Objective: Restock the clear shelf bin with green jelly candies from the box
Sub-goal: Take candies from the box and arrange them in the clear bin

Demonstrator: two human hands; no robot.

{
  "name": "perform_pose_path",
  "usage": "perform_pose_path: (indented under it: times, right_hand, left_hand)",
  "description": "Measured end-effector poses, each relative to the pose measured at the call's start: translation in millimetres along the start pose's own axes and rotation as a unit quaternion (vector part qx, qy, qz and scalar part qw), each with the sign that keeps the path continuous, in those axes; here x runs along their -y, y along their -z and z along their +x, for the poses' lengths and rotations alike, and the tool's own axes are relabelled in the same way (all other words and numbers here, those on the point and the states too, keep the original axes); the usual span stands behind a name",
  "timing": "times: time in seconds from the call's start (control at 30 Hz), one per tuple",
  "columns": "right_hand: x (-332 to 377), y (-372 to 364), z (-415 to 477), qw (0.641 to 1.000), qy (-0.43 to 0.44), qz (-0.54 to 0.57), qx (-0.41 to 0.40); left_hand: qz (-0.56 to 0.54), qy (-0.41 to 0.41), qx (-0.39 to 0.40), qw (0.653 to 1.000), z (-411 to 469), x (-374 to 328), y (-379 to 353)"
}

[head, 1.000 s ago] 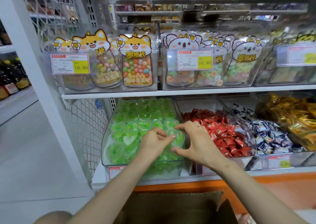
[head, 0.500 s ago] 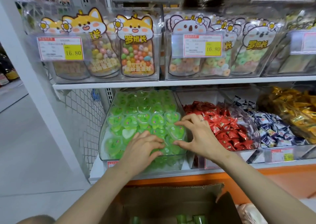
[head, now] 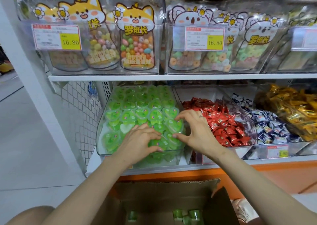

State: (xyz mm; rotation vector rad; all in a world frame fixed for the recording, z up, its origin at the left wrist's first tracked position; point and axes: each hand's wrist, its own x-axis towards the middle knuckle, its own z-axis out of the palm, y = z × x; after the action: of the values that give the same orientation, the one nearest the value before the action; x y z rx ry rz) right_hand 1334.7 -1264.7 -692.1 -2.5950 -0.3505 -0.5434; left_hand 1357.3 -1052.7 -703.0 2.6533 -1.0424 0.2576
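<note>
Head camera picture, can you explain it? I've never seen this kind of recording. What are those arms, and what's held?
No machine here: the arms are a person's, and the camera sits on their head, looking down at a shop shelf. The left grip, a bare hand, lies flat on green jelly candies heaped in a clear bin. The right grip arches over them, fingertips touching; whether it pinches one is unclear. Below stands an open cardboard box with a few more. Beside the bin lie red wrapped sweets.
</note>
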Motion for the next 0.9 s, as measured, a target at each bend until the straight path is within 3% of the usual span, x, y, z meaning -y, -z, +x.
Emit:
perform_pose_path:
  times: [0.33,0.9]
  right_hand:
    - [2.7,-1.7,-0.5,1.000,-0.005,0.026,-0.004]
    - [-1.4,-11.0,-0.4,0.985,0.077,-0.135,-0.072]
  left_hand:
    - [-0.004,0.006,-0.003,1.000,0.1,-0.8,-1.6]
    - [0.018,0.016,-0.018,1.000,-1.5,-1.4,-3.7]
